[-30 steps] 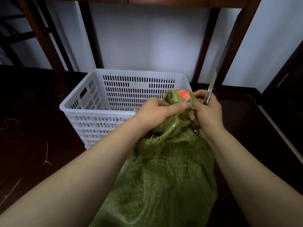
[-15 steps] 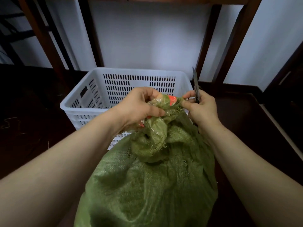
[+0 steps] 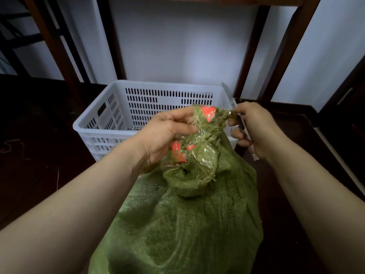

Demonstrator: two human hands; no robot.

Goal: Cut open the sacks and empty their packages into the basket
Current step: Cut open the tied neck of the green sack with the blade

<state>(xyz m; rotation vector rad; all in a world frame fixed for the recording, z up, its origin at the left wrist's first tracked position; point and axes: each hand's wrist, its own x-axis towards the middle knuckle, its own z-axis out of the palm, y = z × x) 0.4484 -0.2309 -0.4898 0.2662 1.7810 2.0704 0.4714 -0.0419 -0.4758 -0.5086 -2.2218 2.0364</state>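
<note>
While the left hand (image 3: 167,135) is gripping the bunched neck of the green woven sack (image 3: 187,224), its fingers and thumb are curling round the crumpled clear film (image 3: 199,133) wrapped there, and orange-red patches are showing through that film. Just to the right of this grip, the right hand (image 3: 254,129) is pinching the film's other edge between thumb and forefinger. Its remaining fingers are closing round the handle of a utility knife (image 3: 241,123), whose blade is pointing up and away from the fist, apart from the sack. Between the two grips the film is stretching taut. Below both hands the sack's neck is folding over on itself, and the full body of the sack is bulging out toward the person, hiding whatever is lying inside. Just beyond the hands a white slotted basket (image 3: 138,107) is sitting on the dark floor (image 3: 39,175); whether the sack is touching it cannot be told. Behind the basket, dark wooden legs (image 3: 248,56) are standing against a pale wall (image 3: 177,46). Well off to the left of the left hand, loose strands (image 3: 11,145) are lying on the floor.
</note>
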